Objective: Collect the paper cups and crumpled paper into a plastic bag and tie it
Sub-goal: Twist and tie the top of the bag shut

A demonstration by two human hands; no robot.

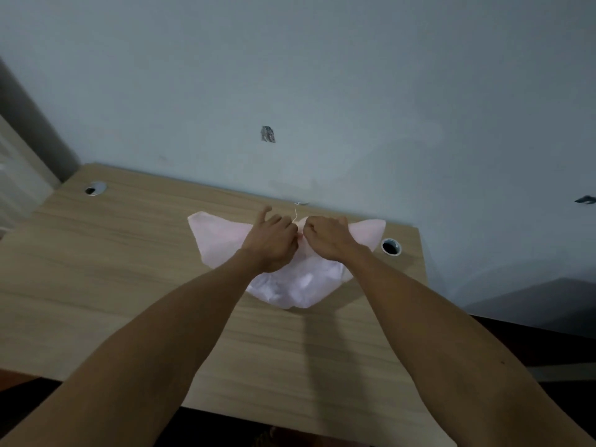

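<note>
Near the far edge of the tabletop (129, 253), left hand (271, 241) and right hand (325, 238) are both pinching the gathered mouth of the pink plastic bag (290, 285), fingers curled. Bag is lying on the wood, two corners flaring outward, white contents bulging at its near end.

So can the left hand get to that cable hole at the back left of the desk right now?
Probably yes: bare desk lies between the left hand and the hole, though that hand is gripping the pink bag.
</note>
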